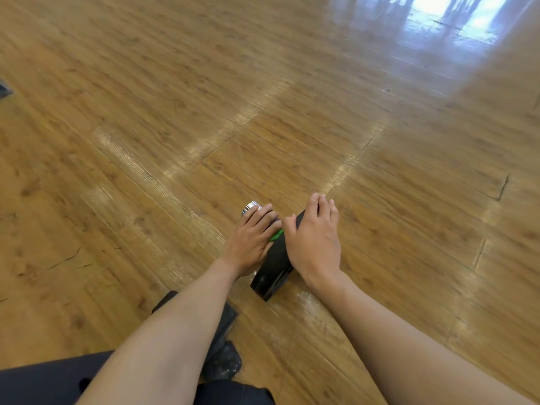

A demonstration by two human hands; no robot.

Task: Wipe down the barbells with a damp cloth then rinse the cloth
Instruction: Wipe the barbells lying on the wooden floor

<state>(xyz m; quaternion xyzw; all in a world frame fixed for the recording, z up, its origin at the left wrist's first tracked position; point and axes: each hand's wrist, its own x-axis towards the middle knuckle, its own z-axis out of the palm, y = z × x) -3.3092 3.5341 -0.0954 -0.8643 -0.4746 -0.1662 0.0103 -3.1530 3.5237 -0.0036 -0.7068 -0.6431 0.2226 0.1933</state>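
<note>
Your right hand (314,241) lies flat on the black plate (274,267); your left hand (251,241), straight-fingered, covers the chrome bar end (250,206) beside it.

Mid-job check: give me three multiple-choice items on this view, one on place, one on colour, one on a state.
1. The black weight plate stands on: A a bench; B the glossy wooden plank floor; C a rack.
2. The narrow strip beside the right hand is: A red; B green; C yellow.
3. The right hand is: A flat on the plate; B fisted; C lifted clear.
Answers: B, planks lie under it; B, green shows there; A, straight fingers rest on its top.
</note>
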